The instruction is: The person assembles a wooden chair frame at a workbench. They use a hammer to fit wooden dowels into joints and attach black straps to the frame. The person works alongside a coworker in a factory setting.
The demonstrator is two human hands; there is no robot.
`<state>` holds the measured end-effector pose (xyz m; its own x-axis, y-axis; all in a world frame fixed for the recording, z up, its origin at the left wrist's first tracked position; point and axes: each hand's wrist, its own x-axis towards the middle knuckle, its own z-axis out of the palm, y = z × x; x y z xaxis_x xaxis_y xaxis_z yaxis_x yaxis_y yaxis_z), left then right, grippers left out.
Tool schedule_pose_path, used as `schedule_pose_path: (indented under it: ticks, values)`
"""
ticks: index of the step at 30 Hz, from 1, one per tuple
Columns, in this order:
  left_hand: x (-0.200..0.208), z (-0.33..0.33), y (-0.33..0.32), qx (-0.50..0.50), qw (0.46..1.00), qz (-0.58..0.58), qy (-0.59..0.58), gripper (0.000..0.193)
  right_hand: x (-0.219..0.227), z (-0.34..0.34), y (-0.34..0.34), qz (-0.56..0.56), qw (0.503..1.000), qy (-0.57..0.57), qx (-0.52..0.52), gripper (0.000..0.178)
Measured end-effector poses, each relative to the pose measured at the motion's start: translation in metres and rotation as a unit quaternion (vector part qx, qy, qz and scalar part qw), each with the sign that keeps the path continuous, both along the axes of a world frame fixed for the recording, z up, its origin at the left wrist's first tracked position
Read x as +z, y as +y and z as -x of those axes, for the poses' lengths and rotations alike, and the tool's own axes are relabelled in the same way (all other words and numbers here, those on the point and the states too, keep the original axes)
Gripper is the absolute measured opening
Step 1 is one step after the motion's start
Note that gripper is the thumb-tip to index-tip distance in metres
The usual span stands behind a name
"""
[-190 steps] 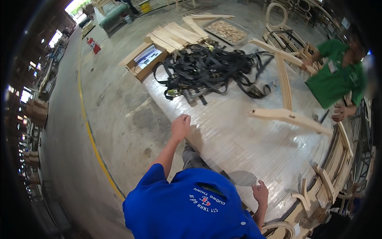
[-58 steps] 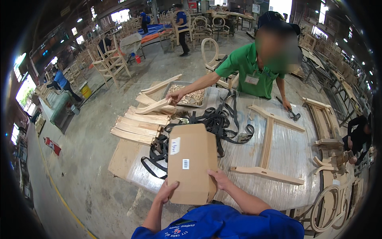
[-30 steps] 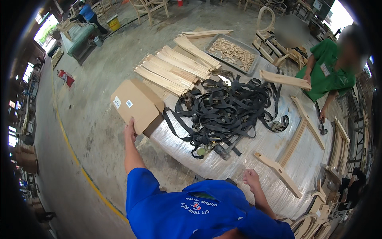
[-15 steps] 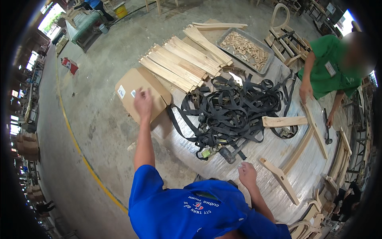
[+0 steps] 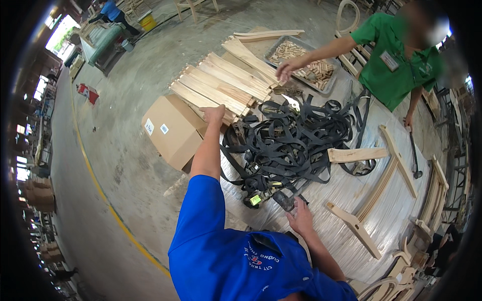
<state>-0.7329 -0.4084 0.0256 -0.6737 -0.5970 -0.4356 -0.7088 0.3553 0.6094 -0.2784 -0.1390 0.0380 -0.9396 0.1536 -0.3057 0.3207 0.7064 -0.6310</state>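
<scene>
My left hand [image 5: 214, 114] reaches over the near ends of the pale wooden slats [image 5: 213, 93], beside a closed cardboard box [image 5: 173, 133]. Its fingers are apart at the slat nearest the box; whether they touch it is hard to tell. My right hand [image 5: 301, 219] is at the table's near side, thumb and fingers apart. Its fingertips are at a black mallet [image 5: 284, 200], whose handle is mostly hidden. Just beyond lies a tangled heap of black ratchet straps [image 5: 296, 135] with metal buckles.
Across the table a person in green [image 5: 401, 60] stretches one hand over the slats, the other at a black hammer [image 5: 415, 163]. A grey tray [image 5: 329, 90] holds wooden dowels. Wooden frame parts [image 5: 354, 228] and a short wooden piece [image 5: 357, 154] lie at the right.
My left hand has moved right, from above the box to the slats. My right hand has shifted left to the mallet. The person in green has extended an arm over the dowel tray.
</scene>
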Motion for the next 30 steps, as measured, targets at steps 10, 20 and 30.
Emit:
schedule_pose_path:
  ticks: [10,20,30]
  values:
    - [0.015,0.006,-0.024,0.054,0.871,-0.457,0.170,0.022,0.021,0.052,0.012,-0.243,0.948,0.092,0.186,0.040]
    - [0.074,-0.082,-0.001,-0.065,0.725,-0.624,0.283,0.032,0.023,0.036,0.020,-0.096,0.932,-0.023,0.348,0.029]
    - [0.076,-0.220,0.194,-0.201,0.696,-0.682,0.105,0.035,-0.005,-0.038,-0.006,0.045,0.982,-0.050,0.179,0.041]
